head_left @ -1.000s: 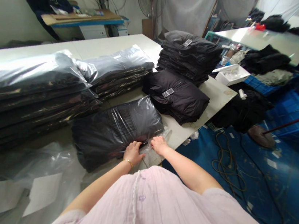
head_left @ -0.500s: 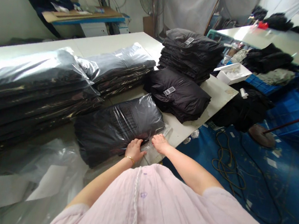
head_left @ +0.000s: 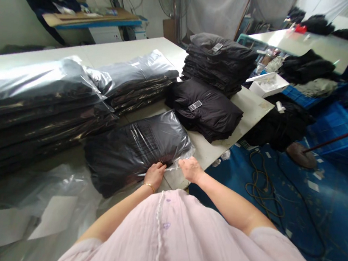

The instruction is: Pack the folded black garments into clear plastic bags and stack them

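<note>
A folded black garment in a clear plastic bag (head_left: 140,143) lies on the white table (head_left: 206,152) in front of me. My left hand (head_left: 155,174) rests at the bag's near edge, fingers curled against it. Just to the right, my right hand (head_left: 190,168) is closed on the loose clear end of the bag. Beyond the bag sits a folded black garment with a tag (head_left: 207,109), and behind that stands a stack of black garments (head_left: 220,61). Piles of bagged garments (head_left: 34,95) fill the left side.
Clear plastic bags (head_left: 73,185) with white sheets (head_left: 55,215) lie at the near left. An open white box (head_left: 269,85) stands past the table's right edge. Blue crates (head_left: 338,126), a cable (head_left: 263,185) and a round-based stand (head_left: 302,155) are on the blue floor.
My right hand has closed on the bag's end and shifted slightly right. The plastic there is now drawn out. My left hand's fingers have come closer together.
</note>
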Available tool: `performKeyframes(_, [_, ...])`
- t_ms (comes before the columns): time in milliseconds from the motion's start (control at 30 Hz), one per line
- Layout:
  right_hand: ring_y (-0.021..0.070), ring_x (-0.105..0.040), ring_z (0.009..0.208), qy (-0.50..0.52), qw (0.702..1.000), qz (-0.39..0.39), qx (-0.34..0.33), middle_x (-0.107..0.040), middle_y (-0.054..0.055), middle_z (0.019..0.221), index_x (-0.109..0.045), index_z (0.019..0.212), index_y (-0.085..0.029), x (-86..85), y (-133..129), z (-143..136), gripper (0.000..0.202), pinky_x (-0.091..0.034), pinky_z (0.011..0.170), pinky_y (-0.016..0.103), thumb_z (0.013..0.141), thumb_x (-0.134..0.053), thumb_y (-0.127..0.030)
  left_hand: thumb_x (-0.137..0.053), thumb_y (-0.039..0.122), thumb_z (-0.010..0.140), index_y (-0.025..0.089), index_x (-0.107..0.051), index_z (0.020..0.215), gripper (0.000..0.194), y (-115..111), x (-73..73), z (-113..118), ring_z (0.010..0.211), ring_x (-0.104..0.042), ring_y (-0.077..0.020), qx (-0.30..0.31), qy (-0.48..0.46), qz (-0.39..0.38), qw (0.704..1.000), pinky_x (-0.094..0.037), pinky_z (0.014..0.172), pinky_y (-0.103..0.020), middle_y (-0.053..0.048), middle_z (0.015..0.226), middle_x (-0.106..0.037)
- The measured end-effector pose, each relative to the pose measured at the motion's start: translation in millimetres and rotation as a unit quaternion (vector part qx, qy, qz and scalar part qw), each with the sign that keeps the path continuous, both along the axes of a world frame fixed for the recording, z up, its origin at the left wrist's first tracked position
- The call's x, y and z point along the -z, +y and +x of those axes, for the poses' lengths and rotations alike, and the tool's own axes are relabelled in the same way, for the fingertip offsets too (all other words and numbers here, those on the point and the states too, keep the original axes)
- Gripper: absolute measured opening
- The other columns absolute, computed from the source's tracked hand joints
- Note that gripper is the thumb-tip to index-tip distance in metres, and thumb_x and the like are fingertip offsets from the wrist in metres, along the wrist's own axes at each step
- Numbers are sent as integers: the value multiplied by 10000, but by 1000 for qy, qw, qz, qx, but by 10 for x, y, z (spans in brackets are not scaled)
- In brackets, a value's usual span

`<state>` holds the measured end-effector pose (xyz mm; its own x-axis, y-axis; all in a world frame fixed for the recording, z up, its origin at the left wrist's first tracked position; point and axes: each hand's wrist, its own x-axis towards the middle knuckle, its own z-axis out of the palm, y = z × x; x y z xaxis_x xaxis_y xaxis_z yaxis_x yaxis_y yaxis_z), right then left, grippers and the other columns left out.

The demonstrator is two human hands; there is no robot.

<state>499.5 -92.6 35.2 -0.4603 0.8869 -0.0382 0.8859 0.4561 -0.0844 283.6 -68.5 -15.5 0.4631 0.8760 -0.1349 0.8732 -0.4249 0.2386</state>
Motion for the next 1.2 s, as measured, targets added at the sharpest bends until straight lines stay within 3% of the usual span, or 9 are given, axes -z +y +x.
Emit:
performKeyframes(200, [244, -656, 868, -52, 974, -36, 218, -680, 199, 941, -619, 1043, -113, -169, -72, 116, 298, -397, 825, 379, 929, -348, -157, -432, 284, 944, 260, -631, 1238, 355, -17, 19, -19, 1036, -522, -212, -5, -10, -3, 1000, -382, 945, -316, -73, 1145, -615])
performKeyframes(367, [301, -697, 877, -55, 941, -122, 312, -706, 237, 898, -714, 948, -94, -98, -157, 508, 301, -498, 742, 376, 903, -507, -308, -423, 284, 943, 272, -608, 1280, 384, -33, 39, -39, 1081, -518, -208, -23, -40, -21, 999, -374, 983, -311, -69, 1190, -608])
performKeyframes(533, [300, -707, 839, -89, 921, -247, 288, -727, 179, 860, -754, 780, -161, 70, -327, 1003, 263, -531, 724, 364, 628, -814, -367, -426, 303, 940, 261, -624, 1264, 382, -46, 7, -39, 1068, -536, -209, -28, -50, -22, 998, -390, 966, -305, -72, 1176, -614])
performKeyframes(600, [299, -703, 850, -95, 920, -248, 289, -727, 173, 876, -751, 783, -164, 124, -323, 1100, 242, -526, 735, 368, 640, -813, -348, -434, 310, 936, 269, -631, 1255, 376, -55, -21, -32, 1072, -538, -208, -33, -49, -25, 998, -390, 971, -305, -66, 1177, -617])
performKeyframes(767, [236, -658, 950, -24, 950, -117, 288, -701, 122, 1036, -696, 1010, -213, 227, -68, 1119, 236, -478, 824, 350, 931, -498, -313, -408, 338, 953, 276, -629, 1260, 384, -78, -36, -40, 1089, -540, -193, -61, -66, -34, 995, -394, 980, -293, -50, 1187, -625])
performKeyframes(867, [214, -600, 1029, 51, 967, -43, 246, -654, 91, 1119, -629, 1132, -222, 314, 118, 1104, 248, -440, 903, 335, 913, -522, -264, -358, 367, 976, 274, -633, 1259, 405, -76, 2, -64, 1067, -563, -176, -89, -104, -37, 990, -431, 931, -274, -43, 1166, -639])
performKeyframes(1000, [242, -494, 1172, 116, 979, 1, 170, -570, 119, 1248, -555, 1251, -184, 464, 261, 1096, 443, -371, 1013, 369, 833, -638, -306, -349, 405, 979, 285, -646, 1241, 414, -73, 39, -80, 1059, -582, -167, -119, -130, -37, 984, -453, 907, -267, -34, 1146, -649])
performKeyframes(1100, [273, -421, 1263, 138, 982, 25, 129, -500, 146, 1366, -496, 1337, -169, 582, 319, 1071, 602, -340, 1049, 411, 803, -674, -382, -348, 419, 978, 289, -650, 1236, 418, -78, 44, -78, 1048, -592, -163, -131, -135, -31, 982, -467, 890, -259, -29, 1138, -652])
performKeyframes(1200, [266, -377, 1319, 129, 987, 28, 96, -478, 135, 1426, -473, 1383, -182, 675, 391, 1057, 598, -324, 1063, 413, 847, -631, -396, -363, 399, 973, 303, -645, 1245, 403, -84, 39, -78, 1057, -586, -168, -128, -129, -28, 983, -463, 905, -265, -32, 1143, -652])
